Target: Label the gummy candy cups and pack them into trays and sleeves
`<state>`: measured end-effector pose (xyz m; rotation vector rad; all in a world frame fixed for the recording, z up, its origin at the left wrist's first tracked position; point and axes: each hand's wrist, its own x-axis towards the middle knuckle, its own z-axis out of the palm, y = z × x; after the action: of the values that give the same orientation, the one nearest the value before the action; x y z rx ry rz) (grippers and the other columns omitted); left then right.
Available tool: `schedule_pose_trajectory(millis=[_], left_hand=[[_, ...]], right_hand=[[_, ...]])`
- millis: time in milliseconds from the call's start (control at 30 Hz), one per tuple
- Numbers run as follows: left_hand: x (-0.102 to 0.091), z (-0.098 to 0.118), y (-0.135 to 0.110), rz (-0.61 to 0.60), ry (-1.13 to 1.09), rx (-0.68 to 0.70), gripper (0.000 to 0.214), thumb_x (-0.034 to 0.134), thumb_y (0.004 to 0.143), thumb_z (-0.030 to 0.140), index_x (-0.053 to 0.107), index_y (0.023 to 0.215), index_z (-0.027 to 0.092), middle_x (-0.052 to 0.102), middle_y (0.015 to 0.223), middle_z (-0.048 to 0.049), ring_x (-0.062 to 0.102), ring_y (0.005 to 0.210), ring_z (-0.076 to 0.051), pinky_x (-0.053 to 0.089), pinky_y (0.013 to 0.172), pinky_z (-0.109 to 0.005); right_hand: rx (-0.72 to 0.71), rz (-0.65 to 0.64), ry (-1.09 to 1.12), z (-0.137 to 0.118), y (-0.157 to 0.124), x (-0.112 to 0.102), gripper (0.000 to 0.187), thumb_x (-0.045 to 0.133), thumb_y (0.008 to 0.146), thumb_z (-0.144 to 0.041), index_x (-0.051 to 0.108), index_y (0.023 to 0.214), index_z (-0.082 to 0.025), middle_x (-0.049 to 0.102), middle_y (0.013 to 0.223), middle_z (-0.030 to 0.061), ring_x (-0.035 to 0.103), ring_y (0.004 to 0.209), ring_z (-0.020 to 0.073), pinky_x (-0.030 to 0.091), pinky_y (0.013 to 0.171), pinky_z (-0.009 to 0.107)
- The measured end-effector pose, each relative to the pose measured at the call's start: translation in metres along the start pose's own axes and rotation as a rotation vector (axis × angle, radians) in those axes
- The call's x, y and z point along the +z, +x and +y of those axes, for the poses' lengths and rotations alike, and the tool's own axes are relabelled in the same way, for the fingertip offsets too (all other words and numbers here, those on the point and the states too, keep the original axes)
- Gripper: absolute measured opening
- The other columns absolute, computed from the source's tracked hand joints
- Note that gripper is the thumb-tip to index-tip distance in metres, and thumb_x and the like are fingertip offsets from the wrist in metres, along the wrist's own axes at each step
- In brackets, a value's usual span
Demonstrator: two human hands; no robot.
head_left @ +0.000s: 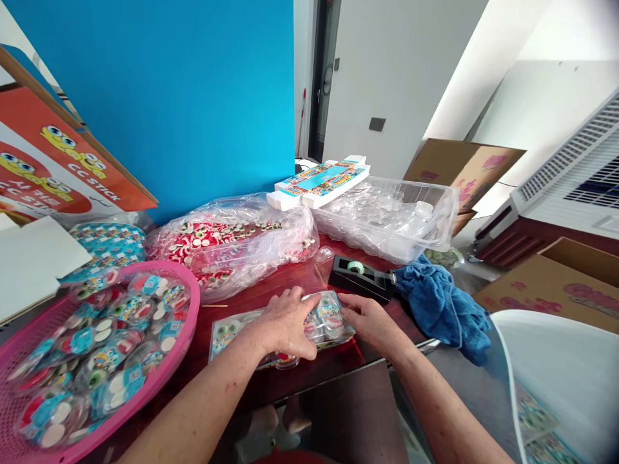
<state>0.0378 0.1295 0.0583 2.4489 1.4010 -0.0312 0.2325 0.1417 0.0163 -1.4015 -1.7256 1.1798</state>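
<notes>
On the dark red table lies a shallow box (264, 316) holding clear plastic packs of eyeball-like candies. My left hand (283, 325) rests over its middle, thumb and fingers spread above the packs. At the box's right end, my right hand (365, 316) pinches the edge of a clear candy pack (329, 317) with a blue printed label. Its other fingers curl beneath, partly hidden. A round clear pack (287, 361) shows at the near side, below my left thumb.
To the left stands a pink basket (193, 303) of filled candy packs. Behind are a bag of loose candies (232, 241), a printed flat carton (322, 180) and a clear tub (440, 216) of plastic shells. A black tape dispenser (362, 277) and blue cloth (442, 303) lie at right.
</notes>
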Motion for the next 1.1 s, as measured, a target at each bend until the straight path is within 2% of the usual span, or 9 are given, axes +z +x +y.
schedule_pose_trajectory(millis=[133, 267, 433, 500, 633, 800, 1000, 1100], left_hand=[[0.002, -0.001, -0.001, -0.032, 0.038, 0.019, 0.092, 0.061, 0.05, 0.043, 0.027, 0.135, 0.027, 0.041, 0.12, -0.0094, 0.044, 0.104, -0.03, 0.04, 0.087, -0.046], [0.003, -0.003, -0.001, -0.089, 0.039, 0.018, 0.092, 0.058, 0.054, 0.043, 0.022, 0.137, 0.026, 0.044, 0.119, -0.0092, 0.045, 0.104, -0.029, 0.039, 0.086, -0.047], [0.004, -0.003, -0.003, -0.097, 0.059, 0.023, 0.091, 0.056, 0.056, 0.044, 0.019, 0.137, 0.026, 0.042, 0.122, -0.0096, 0.044, 0.105, -0.029, 0.038, 0.087, -0.046], [0.005, -0.003, -0.003, -0.094, 0.056, 0.021, 0.09, 0.056, 0.056, 0.043, 0.019, 0.137, 0.027, 0.043, 0.121, -0.0094, 0.044, 0.105, -0.029, 0.038, 0.086, -0.044], [0.007, -0.002, -0.003, -0.099, 0.048, 0.016, 0.094, 0.058, 0.054, 0.043, 0.017, 0.137, 0.028, 0.042, 0.122, -0.0096, 0.042, 0.107, -0.03, 0.037, 0.087, -0.045], [0.005, 0.002, -0.003, -0.129, 0.057, -0.013, 0.1, 0.061, 0.051, 0.042, 0.013, 0.138, 0.03, 0.039, 0.125, -0.0092, 0.04, 0.11, -0.031, 0.036, 0.089, -0.047], [0.001, 0.002, -0.003, -0.145, 0.059, 0.003, 0.091, 0.056, 0.056, 0.037, 0.016, 0.138, 0.027, 0.04, 0.124, -0.0112, 0.042, 0.109, -0.031, 0.039, 0.085, -0.048], [0.0, 0.001, -0.002, -0.131, 0.054, 0.0, 0.091, 0.057, 0.055, 0.038, 0.017, 0.137, 0.028, 0.041, 0.123, -0.0106, 0.042, 0.109, -0.031, 0.04, 0.085, -0.048]], right_hand=[[-0.02, -0.032, -0.044, -0.007, -0.003, 0.001, 0.031, 0.05, 0.074, -0.023, 0.067, 0.1, -0.018, 0.067, 0.076, 0.0014, 0.06, 0.074, 0.0183, 0.047, 0.067, 0.027], [-0.075, -0.064, -0.258, -0.02, -0.015, -0.005, 0.032, 0.046, 0.079, -0.024, 0.064, 0.105, -0.018, 0.064, 0.077, 0.0032, 0.057, 0.075, 0.0179, 0.046, 0.071, 0.028], [-0.258, -0.149, -0.441, -0.012, -0.037, -0.01, 0.052, 0.056, 0.077, -0.029, 0.046, 0.126, -0.015, 0.058, 0.092, 0.0076, 0.056, 0.078, 0.0185, 0.048, 0.072, 0.031], [-0.36, -0.081, -0.524, 0.001, -0.04, -0.005, 0.054, 0.058, 0.076, -0.026, 0.045, 0.127, -0.015, 0.056, 0.097, 0.0104, 0.057, 0.083, 0.0209, 0.049, 0.075, 0.034], [-0.491, 0.108, -0.615, 0.021, -0.041, 0.01, 0.043, 0.054, 0.081, -0.029, 0.05, 0.123, -0.018, 0.057, 0.096, 0.0113, 0.059, 0.083, 0.0224, 0.052, 0.072, 0.035], [-0.53, 0.218, -0.551, 0.028, -0.043, 0.018, 0.036, 0.051, 0.085, -0.029, 0.052, 0.12, -0.022, 0.058, 0.093, 0.0086, 0.06, 0.082, 0.0188, 0.052, 0.071, 0.029], [-0.612, 0.352, -0.701, 0.038, -0.049, 0.022, 0.03, 0.047, 0.088, -0.028, 0.059, 0.113, -0.018, 0.062, 0.092, 0.0119, 0.061, 0.083, 0.0208, 0.052, 0.075, 0.033], [-0.649, 0.401, -0.64, 0.035, -0.047, 0.019, 0.026, 0.047, 0.087, -0.024, 0.061, 0.107, -0.015, 0.063, 0.087, 0.0113, 0.061, 0.076, 0.0188, 0.052, 0.068, 0.03]])
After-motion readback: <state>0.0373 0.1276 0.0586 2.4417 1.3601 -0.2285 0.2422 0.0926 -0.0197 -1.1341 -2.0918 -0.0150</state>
